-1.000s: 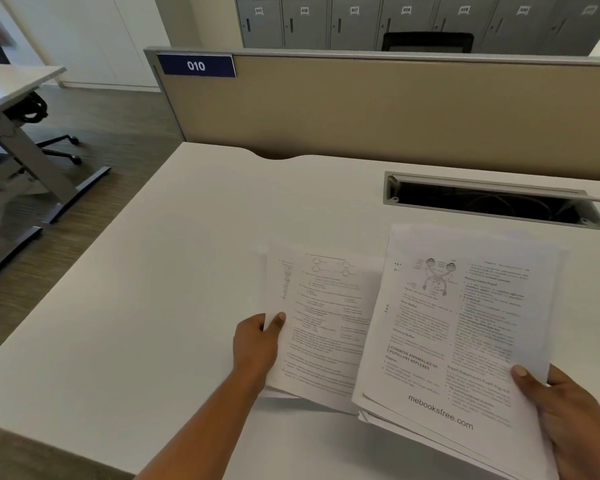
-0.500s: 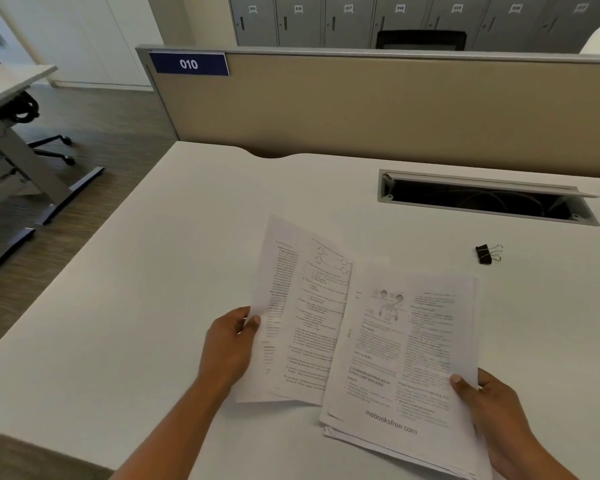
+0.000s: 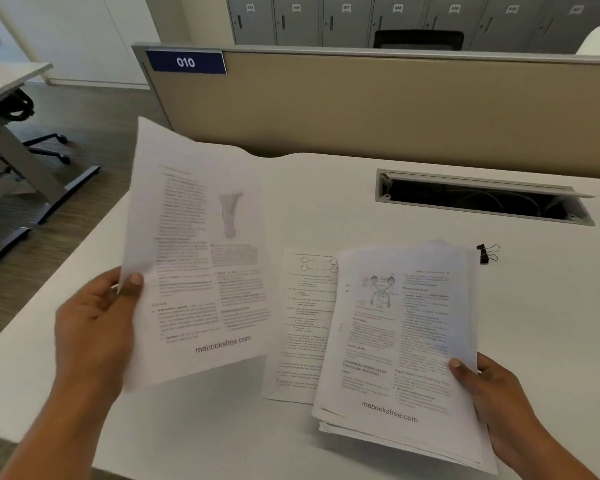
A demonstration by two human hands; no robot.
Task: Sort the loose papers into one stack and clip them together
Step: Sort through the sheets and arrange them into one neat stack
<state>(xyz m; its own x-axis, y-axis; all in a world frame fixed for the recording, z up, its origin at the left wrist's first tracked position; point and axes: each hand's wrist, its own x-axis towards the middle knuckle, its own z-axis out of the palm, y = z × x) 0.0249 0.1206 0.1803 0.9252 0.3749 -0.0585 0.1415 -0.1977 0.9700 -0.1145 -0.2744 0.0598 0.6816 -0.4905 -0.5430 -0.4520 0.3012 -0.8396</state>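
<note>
My left hand (image 3: 96,327) pinches the left edge of a single printed sheet (image 3: 201,258) and holds it raised above the white desk (image 3: 326,202). My right hand (image 3: 492,396) grips the right edge of a stack of printed pages (image 3: 399,341), thumb on top. Another loose sheet (image 3: 302,323) lies flat on the desk, partly under that stack. A black binder clip (image 3: 485,253) rests on the desk just beyond the stack's far right corner, untouched.
An open cable tray slot (image 3: 482,199) is cut into the desk behind the papers. A beige partition (image 3: 361,105) marked 010 bounds the far edge. The desk's left edge drops to wooden floor, with another desk's leg (image 3: 18,157) beyond.
My left hand has lifted one sheet up and to the left, off the sheet that stays on the desk. The stack in my right hand has shifted slightly.
</note>
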